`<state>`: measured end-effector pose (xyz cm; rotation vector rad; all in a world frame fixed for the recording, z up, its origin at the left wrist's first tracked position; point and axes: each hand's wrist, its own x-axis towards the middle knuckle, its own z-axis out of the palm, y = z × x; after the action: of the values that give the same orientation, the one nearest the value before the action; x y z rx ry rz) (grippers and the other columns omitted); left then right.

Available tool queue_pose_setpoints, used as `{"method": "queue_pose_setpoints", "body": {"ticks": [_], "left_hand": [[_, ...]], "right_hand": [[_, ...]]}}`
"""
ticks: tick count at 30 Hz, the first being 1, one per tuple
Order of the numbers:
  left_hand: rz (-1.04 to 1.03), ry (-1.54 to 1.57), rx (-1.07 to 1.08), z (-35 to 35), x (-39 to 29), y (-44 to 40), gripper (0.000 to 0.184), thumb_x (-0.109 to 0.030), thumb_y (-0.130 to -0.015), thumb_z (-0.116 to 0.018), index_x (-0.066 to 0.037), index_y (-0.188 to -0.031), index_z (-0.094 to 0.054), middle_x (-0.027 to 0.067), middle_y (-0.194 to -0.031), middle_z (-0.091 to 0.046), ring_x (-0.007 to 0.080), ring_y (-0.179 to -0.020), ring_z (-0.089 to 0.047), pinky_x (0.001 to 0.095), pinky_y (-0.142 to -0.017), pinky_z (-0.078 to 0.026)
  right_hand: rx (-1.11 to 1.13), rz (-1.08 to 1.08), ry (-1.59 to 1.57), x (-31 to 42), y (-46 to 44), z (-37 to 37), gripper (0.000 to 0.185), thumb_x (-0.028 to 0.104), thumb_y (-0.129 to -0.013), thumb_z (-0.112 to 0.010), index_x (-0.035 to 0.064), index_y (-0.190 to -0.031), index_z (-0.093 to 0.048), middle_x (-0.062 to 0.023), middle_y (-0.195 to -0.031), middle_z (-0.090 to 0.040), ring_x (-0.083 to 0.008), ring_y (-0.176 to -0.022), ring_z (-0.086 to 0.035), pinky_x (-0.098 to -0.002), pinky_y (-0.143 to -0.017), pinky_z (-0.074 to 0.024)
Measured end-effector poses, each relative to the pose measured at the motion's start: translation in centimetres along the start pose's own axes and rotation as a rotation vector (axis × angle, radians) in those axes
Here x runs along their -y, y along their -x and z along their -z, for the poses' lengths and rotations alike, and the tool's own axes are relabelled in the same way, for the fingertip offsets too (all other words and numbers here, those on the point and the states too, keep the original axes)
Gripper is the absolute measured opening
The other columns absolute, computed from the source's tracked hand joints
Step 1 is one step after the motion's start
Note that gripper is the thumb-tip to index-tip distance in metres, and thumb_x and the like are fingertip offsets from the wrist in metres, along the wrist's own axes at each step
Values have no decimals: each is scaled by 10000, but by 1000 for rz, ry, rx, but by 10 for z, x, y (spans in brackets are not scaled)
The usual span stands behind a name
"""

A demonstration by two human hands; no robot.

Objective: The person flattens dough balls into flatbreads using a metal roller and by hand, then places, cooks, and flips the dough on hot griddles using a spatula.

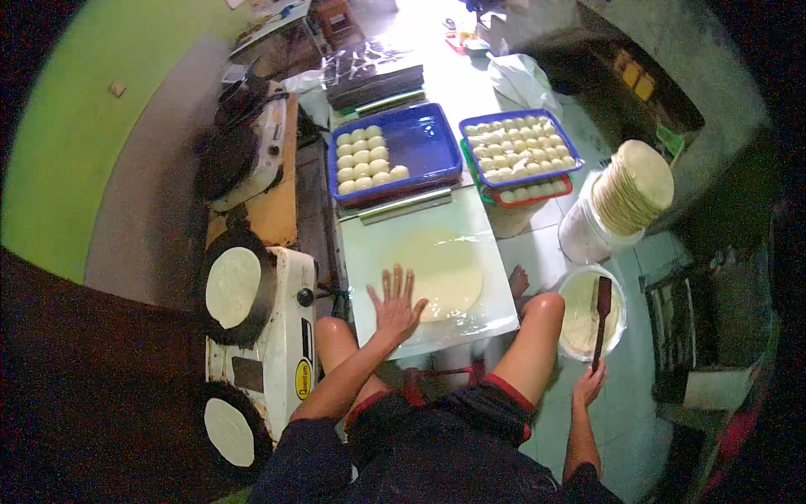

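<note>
One thin dough sheet (453,290), flat on pale surface (363,244), left hand (395,311) empty, fingers spread at sheet's left edge, right hand (590,382) grasping dark spatula (601,315) over white bucket (624,323), blue tray (428,143) beyond.

Low surface (363,290): a pale, glossy top between the person's knees
Near part: a thin round of dough (457,290) lying flat, with the left hand (396,309) palm down over its left side, fingers spread
Metal strip (405,207): laid crosswise, between the dough and the blue tray
Blue tray (424,143): just beyond that strip, with rows of dough balls (361,155) gathered along its left side
Far part: a dark stack (374,77) behind the tray
Wooden surface (281,206): off to the left, carrying a pale stove (267,143)
Tiled floor (625,412): a white bucket (578,231) and, near it, a white basin (622,321)
</note>
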<state>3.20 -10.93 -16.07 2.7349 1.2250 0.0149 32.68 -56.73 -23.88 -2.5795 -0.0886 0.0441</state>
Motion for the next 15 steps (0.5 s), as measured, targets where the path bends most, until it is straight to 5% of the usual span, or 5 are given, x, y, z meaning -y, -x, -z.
{"method": "queue_pose_setpoints", "body": {"ticks": [1, 4, 6, 11, 15], "left_hand": [[45, 6, -6, 14, 9, 15, 789, -578, -1001, -398, -133, -1610, -165, 147, -1683, 6, 396, -1539, 59, 751, -1120, 31], [143, 27, -32, 37, 35, 57, 816, -612, -988, -402, -143, -1612, -162, 180, -1677, 17, 426, -1531, 51, 754, -1120, 3], [197, 65, -56, 48, 36, 70, 831, -615, -979, -419, -142, -1612, -162, 182, -1676, 3, 433, -1530, 16, 749, -1123, -20], [228, 220, -146, 71, 39, 75, 790, -537, -987, -456, -100, -1595, -205, 225, -1652, -82, 449, -1520, -61, 759, -1110, -118], [293, 281, -195, 114, 61, 117, 722, -441, -959, -556, -54, -1529, -340, 305, -1583, -206, 478, -1486, -155, 724, -1114, -175]], "right_hand": [[4, 30, 100, 25, 3, 19, 438, 102, -959, -597, 13, -1371, -478, -223, -1230, -581, -398, -1155, -569, -466, -971, -457], [24, 586, -39, 120, 12, 40, 383, 19, -944, -555, 10, -1326, -524, -220, -1225, -587, -389, -1127, -583, -449, -954, -477], [224, 831, -212, 228, 35, 27, 384, -41, -907, -536, 8, -1287, -566, -218, -1173, -610, -393, -1086, -596, -435, -952, -481], [766, 1351, -258, 489, 182, 10, 402, -26, -872, -579, 100, -1252, -616, -194, -1047, -644, -405, -954, -649, -448, -815, -540], [896, 1622, 96, 554, 248, 13, 371, 77, -913, -575, 155, -1273, -621, -170, -995, -646, -406, -888, -681, -502, -759, -562]]}}
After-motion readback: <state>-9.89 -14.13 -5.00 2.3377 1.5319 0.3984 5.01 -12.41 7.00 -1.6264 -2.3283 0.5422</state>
